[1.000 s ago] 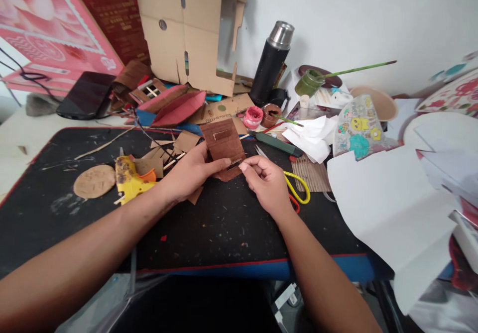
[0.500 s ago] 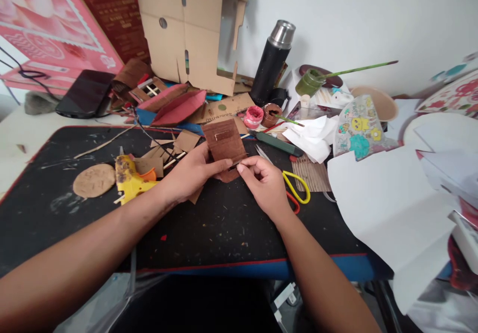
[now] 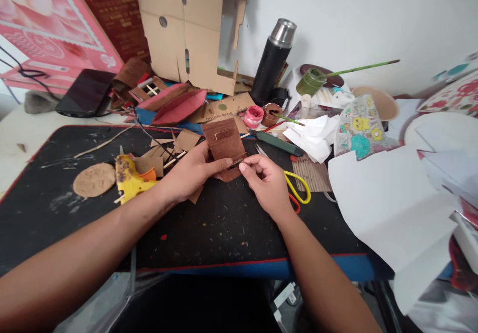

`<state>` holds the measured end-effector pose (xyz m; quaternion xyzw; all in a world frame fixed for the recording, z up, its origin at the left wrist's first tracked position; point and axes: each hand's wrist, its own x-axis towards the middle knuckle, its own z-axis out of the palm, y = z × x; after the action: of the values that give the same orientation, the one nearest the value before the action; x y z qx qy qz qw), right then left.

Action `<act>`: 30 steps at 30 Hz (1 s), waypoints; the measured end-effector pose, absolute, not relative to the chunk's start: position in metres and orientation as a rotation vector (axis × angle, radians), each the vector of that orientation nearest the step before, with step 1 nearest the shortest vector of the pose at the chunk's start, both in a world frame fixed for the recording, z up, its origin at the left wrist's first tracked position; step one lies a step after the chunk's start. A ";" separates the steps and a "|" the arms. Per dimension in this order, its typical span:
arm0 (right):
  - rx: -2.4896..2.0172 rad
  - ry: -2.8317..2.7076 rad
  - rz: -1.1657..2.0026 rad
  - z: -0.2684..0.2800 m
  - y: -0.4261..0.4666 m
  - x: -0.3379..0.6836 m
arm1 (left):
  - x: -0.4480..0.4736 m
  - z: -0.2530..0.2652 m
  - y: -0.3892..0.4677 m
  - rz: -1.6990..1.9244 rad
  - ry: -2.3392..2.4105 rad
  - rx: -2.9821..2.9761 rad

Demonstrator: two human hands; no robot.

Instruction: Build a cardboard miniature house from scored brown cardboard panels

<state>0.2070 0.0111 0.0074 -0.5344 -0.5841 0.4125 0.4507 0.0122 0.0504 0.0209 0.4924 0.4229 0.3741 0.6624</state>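
A brown-painted cardboard piece [image 3: 225,141] with a small slit near its top is held up over the black mat [image 3: 209,233]. My left hand [image 3: 196,171] grips it from the left, thumb across its lower part. At its lower right edge, my right hand [image 3: 264,176] is closed in a pinch of thumb and forefinger. Whether those fingers hold the cardboard's edge or some small bit on it is too fine to tell. Just right of this hand lie scissors [image 3: 298,186] with yellow and red handles, partly hidden behind it.
A yellow glue gun [image 3: 130,178] and a round cardboard disc [image 3: 94,180] lie left. Behind stand pink [image 3: 253,116] and brown [image 3: 272,114] paint pots and a black thermos [image 3: 274,61]. A green cutter [image 3: 278,143], crumpled tissue [image 3: 311,136] and white paper [image 3: 388,208] are right.
My right hand has shifted very slightly to the right along the lower edge of the cardboard piece. My left hand and the cardboard stay nearly where they were.
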 end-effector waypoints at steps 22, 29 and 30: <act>-1.359 -1.495 0.864 0.008 0.012 0.204 | 0.015 0.024 0.046 0.824 0.973 1.068; -1.385 -1.510 0.864 0.008 0.011 0.203 | 0.014 0.023 0.046 0.831 0.984 1.045; -1.384 -1.508 0.862 0.008 0.011 0.202 | 0.014 0.023 0.047 0.827 0.977 1.037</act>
<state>0.2023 0.0114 0.0080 -0.5583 -0.6082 0.3477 0.4444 0.0144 0.0465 0.0233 0.4618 0.4351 0.3683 0.6796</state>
